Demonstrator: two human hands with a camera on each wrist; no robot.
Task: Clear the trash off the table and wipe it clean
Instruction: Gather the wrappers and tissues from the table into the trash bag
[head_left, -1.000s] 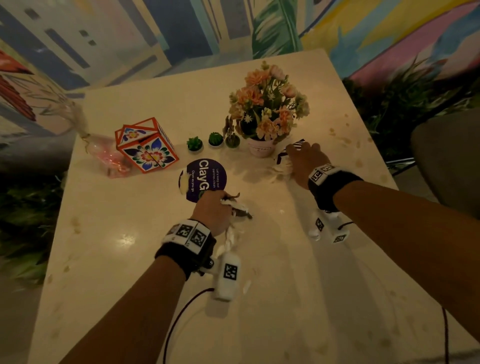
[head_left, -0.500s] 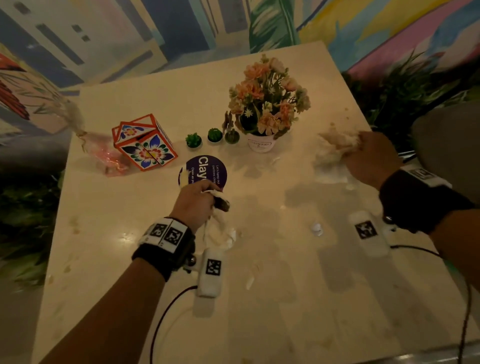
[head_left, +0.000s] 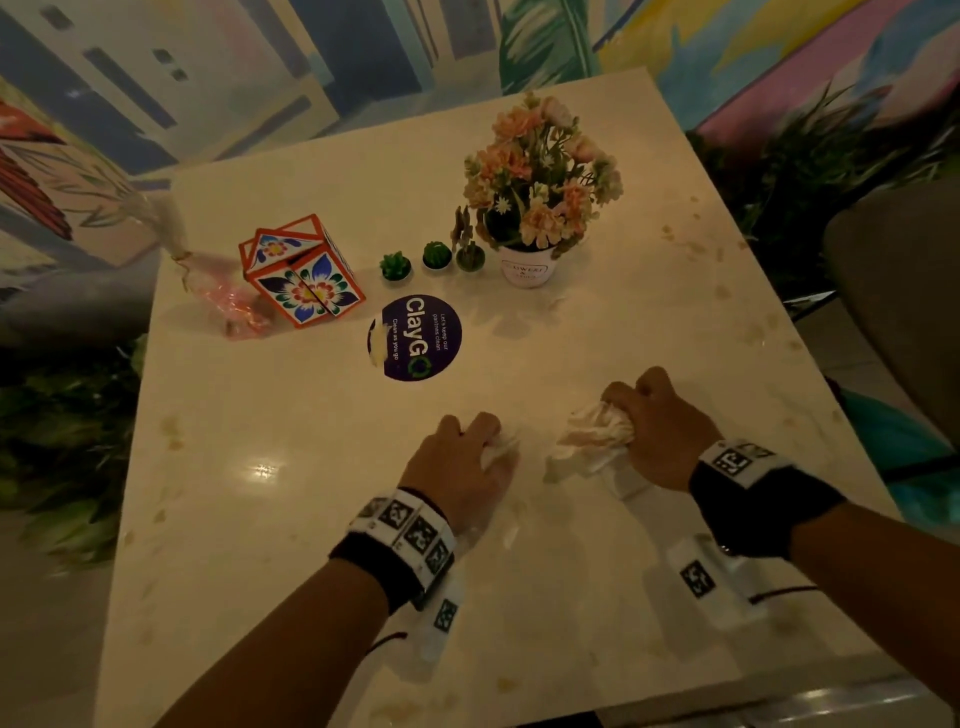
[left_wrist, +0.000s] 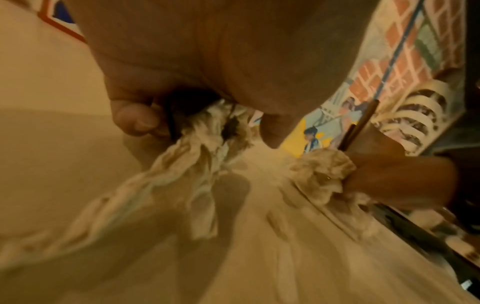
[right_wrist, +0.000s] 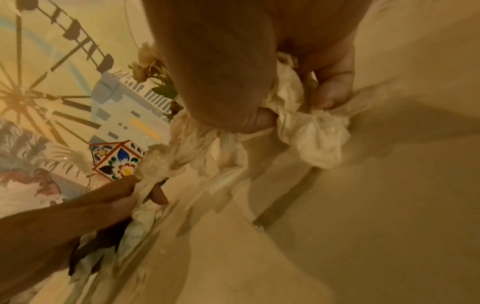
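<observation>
My left hand (head_left: 467, 462) grips a crumpled white tissue (head_left: 497, 451) with some dark scrap in it, low over the cream table (head_left: 260, 519). In the left wrist view that tissue (left_wrist: 205, 148) trails down from my curled fingers (left_wrist: 135, 121). My right hand (head_left: 655, 427) holds a bigger wad of crumpled tissue (head_left: 595, 434) just to the right, close to the tabletop. The right wrist view shows this wad (right_wrist: 309, 127) pinched between thumb and fingers (right_wrist: 332, 90), and my left hand (right_wrist: 122, 197) with its tissue beyond it.
A round purple ClayGo sticker (head_left: 418, 338) with a torn scrap on its left edge lies ahead. Behind it stand a floral paper box (head_left: 301, 273), a pink cellophane wrap (head_left: 228, 306), three tiny cacti (head_left: 435, 255) and a flower pot (head_left: 530, 208). Plants flank the table.
Both hands have pulled back toward me and come close together at the near middle of the table, each still holding its tissue. The right hand came in from the far right.
</observation>
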